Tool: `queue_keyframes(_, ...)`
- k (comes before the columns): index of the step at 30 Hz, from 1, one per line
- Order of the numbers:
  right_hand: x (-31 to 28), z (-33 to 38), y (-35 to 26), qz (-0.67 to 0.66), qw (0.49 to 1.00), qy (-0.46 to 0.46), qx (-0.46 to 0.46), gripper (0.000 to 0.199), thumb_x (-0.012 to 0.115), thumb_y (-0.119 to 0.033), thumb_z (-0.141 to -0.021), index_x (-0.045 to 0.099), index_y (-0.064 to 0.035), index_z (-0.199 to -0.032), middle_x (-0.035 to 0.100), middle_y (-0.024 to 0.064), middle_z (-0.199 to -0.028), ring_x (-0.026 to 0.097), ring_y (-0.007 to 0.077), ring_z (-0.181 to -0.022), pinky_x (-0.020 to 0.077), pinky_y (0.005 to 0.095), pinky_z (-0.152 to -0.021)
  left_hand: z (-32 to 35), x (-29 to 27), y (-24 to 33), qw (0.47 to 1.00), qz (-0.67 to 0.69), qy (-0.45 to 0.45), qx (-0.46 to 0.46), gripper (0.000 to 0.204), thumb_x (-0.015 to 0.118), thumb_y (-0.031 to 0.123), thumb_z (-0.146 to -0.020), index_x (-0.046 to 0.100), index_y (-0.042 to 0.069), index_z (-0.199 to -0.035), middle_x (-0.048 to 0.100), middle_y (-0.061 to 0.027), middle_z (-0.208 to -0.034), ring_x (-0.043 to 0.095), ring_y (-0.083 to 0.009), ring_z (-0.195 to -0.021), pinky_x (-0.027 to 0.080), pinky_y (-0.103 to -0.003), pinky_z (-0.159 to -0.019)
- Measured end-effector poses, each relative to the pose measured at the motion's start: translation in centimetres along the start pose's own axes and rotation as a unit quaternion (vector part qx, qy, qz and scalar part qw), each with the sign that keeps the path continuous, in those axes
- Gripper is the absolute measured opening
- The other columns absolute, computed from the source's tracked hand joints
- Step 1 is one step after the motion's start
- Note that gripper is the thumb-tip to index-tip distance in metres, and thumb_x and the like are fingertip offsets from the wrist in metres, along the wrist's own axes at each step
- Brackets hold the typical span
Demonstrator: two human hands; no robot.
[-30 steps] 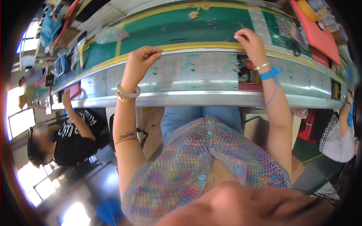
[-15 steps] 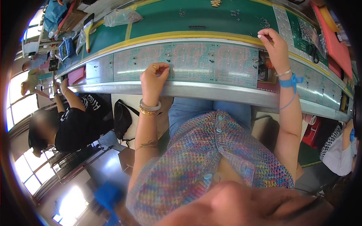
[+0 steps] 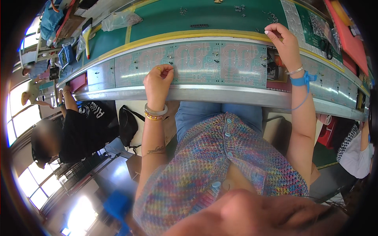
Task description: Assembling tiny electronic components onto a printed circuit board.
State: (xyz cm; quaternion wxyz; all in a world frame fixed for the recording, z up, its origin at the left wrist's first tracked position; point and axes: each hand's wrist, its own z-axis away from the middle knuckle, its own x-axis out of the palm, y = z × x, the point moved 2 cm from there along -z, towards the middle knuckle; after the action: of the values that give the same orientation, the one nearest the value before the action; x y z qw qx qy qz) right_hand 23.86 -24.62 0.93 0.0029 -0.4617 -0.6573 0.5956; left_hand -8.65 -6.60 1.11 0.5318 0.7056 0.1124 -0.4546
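I find the circuit boards [image 3: 195,59] in a row just beyond the near metal rail [image 3: 220,89], my left hand [image 3: 158,84] pinched narrow over them, my right hand [image 3: 287,45] narrow near small loose parts [image 3: 273,18] on the far green tabletop [image 3: 165,23], and cannot tell whether either holds anything.

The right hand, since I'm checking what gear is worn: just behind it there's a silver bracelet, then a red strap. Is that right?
Not quite: the strap is blue, not red, as the head view shows. The silver bracelet does sit just behind the right hand, with the strap next after it.
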Motion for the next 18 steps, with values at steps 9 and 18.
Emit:
queue_keyframes(9,0.1,-0.1,0.0,0.004,1.000,-0.007,0.020,0.012,0.063,-0.015,-0.087,0.064,-0.0066,-0.095,0.066,0.0027,-0.084,0.062,0.0129,-0.075,0.0482,0.0234,-0.068,-0.1,-0.2,0.1,0.998,-0.018,0.005,0.062,0.009,0.069,0.004,-0.078,0.070,0.003,-0.087,0.066,-0.0064,-0.084,0.063,-0.0158,-0.067,0.051,-0.026,-0.063)
queue_keyframes(18,-1.4,1.6,-2.5,0.012,0.998,0.063,-0.012,0.011,0.062,-0.008,-0.086,0.065,-0.0041,-0.095,0.062,0.0060,-0.083,0.058,0.0154,-0.071,0.0457,0.0239,-0.065,-1.4,-0.8,2.7,0.991,-0.004,-0.005,0.137,0.009,0.071,0.006,-0.076,0.069,0.002,-0.083,0.065,-0.0072,-0.083,0.063,-0.0162,-0.066,0.051,-0.027,-0.061)
